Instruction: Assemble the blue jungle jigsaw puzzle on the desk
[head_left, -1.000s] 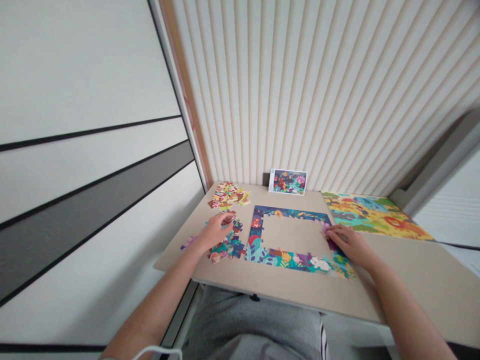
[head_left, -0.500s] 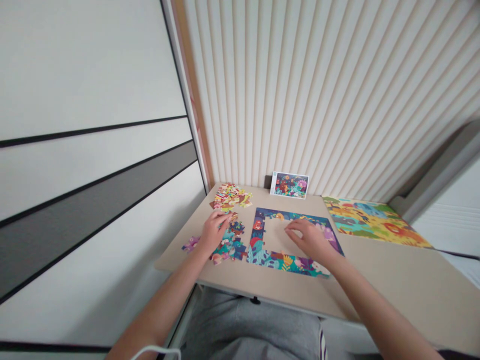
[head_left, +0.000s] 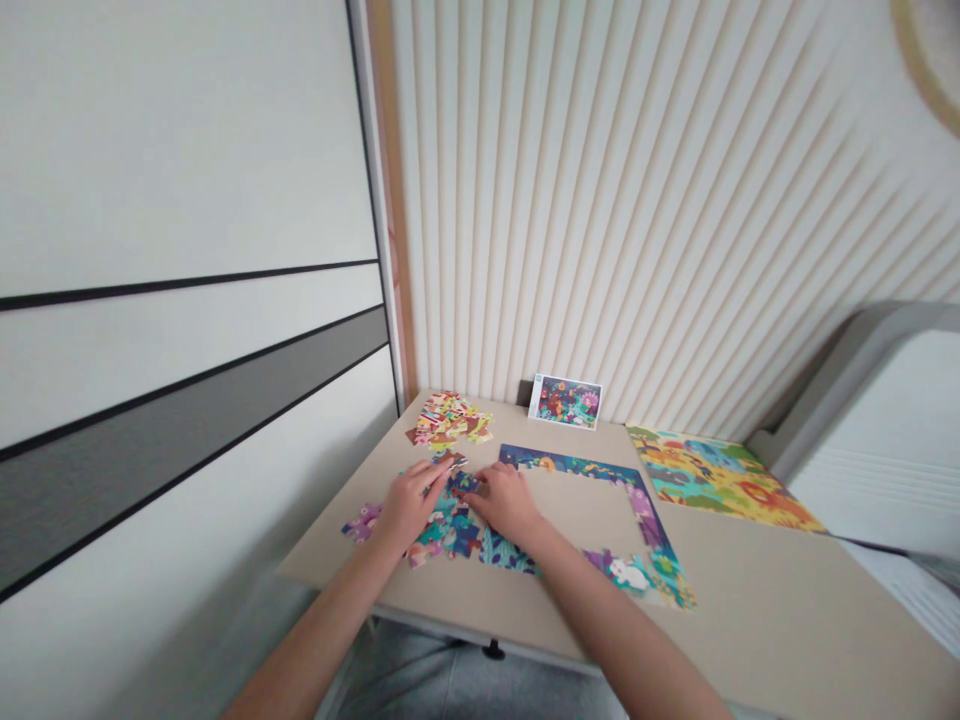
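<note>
My left hand (head_left: 411,502) is over the pile of dark, colourful puzzle pieces (head_left: 450,525), its fingers closed on a puzzle piece (head_left: 457,462) with a pale edge. Close by on the right, my right hand (head_left: 508,502) has its fingers curled together at the pile's right side. Whether a piece is in its fingertips is hidden. Under and beside my right forearm lies the partly joined jigsaw border (head_left: 646,518), with a bare middle; the arm and hand cover its left and lower parts.
A second heap of red and yellow pieces (head_left: 450,420) lies at the table's back left. A picture card (head_left: 566,402) of the sea scene leans at the back. An assembled animal puzzle (head_left: 724,480) lies on the right of the table (head_left: 757,600). A white panelled wall (head_left: 300,400) borders the left.
My right hand has moved left from above the border's open middle to the loose pieces beside my left hand. My left hand stays at the pile. The camera view has shifted.
</note>
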